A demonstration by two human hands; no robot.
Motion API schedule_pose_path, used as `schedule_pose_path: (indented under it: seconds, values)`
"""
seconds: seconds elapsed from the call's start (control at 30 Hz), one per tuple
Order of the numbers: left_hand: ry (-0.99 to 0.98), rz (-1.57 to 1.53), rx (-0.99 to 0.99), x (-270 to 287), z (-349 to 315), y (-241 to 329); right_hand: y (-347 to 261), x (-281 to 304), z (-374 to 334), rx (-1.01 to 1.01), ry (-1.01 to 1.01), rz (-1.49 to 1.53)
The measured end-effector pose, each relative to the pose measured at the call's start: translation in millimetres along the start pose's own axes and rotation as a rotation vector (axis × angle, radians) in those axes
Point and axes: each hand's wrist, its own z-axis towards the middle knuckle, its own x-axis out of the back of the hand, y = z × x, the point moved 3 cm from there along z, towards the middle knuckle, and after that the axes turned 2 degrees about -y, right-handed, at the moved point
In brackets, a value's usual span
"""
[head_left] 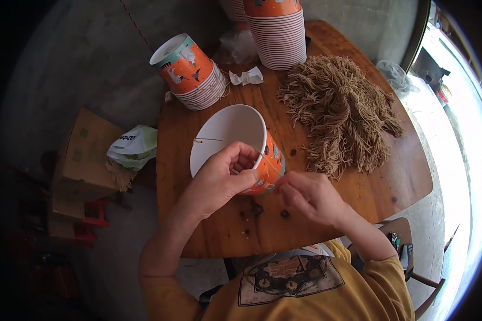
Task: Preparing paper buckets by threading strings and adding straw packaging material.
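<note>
Orange paper bucket (275, 158) stands between the middle and left edge of the surface (235, 238), seemingly tilted, its long axis running from mouth at left to base at right. Left hand (224, 175) is clamped on its near rim; right hand (311, 195) hangs just beside the base, forearm angled inward, fingers curled together, cord grip unclear at the thin cord (213, 139).

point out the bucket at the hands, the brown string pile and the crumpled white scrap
Bucket (227, 125), head view: white inner wall
Brown string pile (341, 116), head view: middle of the heap
Crumpled white scrap (247, 77), head view: its middle
</note>
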Motion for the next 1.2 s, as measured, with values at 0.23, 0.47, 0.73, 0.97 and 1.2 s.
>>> schedule_pose_path:
  seconds: [0.23, 0.47, 0.73, 0.97, 1.2]
  values:
    - [-0.006, -0.015, -0.029, -1.2, 1.4, 0.3, -0.1, 8.0, 9.8, -0.009, 0.205, -0.257]
    - [0.002, -0.034, -0.025, -2.1, 0.5, 0.5, -8.7, 12.2, 14.4, 0.008, 0.222, -0.371]
    - [-0.020, 0.001, 0.000, -1.8, -0.5, 5.5, -10.2, 12.6, 13.3, 0.057, 0.205, -0.383]
    - [0.001, -0.035, -0.016, -3.0, 0.6, 2.9, -7.5, 12.6, 12.0, 0.046, 0.244, -0.325]
    - [-0.007, -0.039, -0.007, -4.1, 0.9, 1.9, -6.4, 14.8, 10.9, 0.010, 0.243, -0.308]
